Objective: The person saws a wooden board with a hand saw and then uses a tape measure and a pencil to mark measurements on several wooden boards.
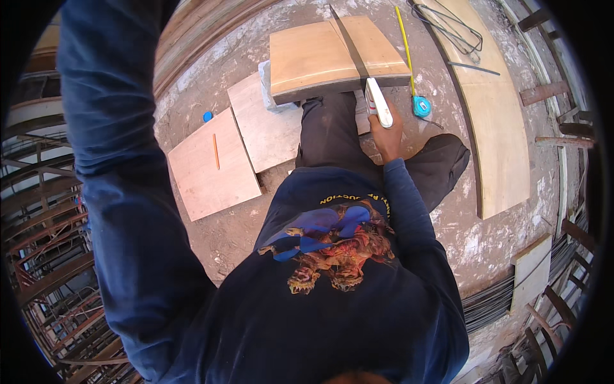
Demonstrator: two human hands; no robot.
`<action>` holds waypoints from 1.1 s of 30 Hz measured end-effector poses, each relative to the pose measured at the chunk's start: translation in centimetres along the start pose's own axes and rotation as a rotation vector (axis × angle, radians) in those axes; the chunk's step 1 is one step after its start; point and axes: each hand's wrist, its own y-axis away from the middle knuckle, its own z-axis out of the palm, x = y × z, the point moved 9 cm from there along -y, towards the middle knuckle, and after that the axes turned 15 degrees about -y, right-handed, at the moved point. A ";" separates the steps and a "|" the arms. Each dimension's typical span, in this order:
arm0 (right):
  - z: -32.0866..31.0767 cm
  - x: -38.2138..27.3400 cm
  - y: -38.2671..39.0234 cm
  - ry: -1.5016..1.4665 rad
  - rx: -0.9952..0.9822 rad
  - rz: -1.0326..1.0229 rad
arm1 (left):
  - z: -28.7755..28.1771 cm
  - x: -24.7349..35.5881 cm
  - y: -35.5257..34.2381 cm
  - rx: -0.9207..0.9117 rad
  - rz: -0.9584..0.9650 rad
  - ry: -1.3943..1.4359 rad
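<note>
My right hand [388, 134] grips the white handle of a hand saw [355, 54]. The saw's dark blade lies across a thick plywood piece [307, 54], over a cut line that runs from its near edge toward the far edge. The piece rests above my legs, raised off the floor. My left arm [115, 160] is lifted along the left side, and its hand is outside the picture. Right of the plywood, a teal tape measure [421, 106] lies on the floor with its yellow blade drawn out.
Two thin plywood sheets [211, 185] lie at the left, one with an orange pencil [216, 152] on it. A blue cap [207, 116] is nearby. Along the right runs a long board [502, 141] with bent wire [457, 32] on it. Metal rods [489, 306] lie lower right.
</note>
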 end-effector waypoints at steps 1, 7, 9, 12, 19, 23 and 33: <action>0.2 -0.5 0.0 -0.028 -0.020 -0.021 | 2.6 -2.5 0.2 -0.052 -0.045 -0.021; 0.5 -2.3 0.3 -0.006 -0.012 -0.013 | 19.5 -20.7 18.5 -0.422 -0.370 -0.837; 0.3 -2.7 0.4 0.001 0.022 -0.024 | 22.3 -23.0 22.2 -0.380 -0.264 -0.944; 0.4 -2.8 0.5 -0.029 0.009 -0.047 | 23.6 -26.0 23.7 -0.372 -0.281 -1.145; 1.3 -3.9 -1.1 0.007 -0.055 0.024 | 25.5 -28.4 20.2 -0.523 -0.241 -1.427; 2.6 -10.1 -3.2 0.041 -0.067 -0.135 | 22.0 -27.2 16.7 -0.485 -0.202 -1.250; 9.0 -14.1 -10.5 0.010 -0.091 -0.295 | 11.0 -26.7 9.2 -0.138 -0.246 -1.107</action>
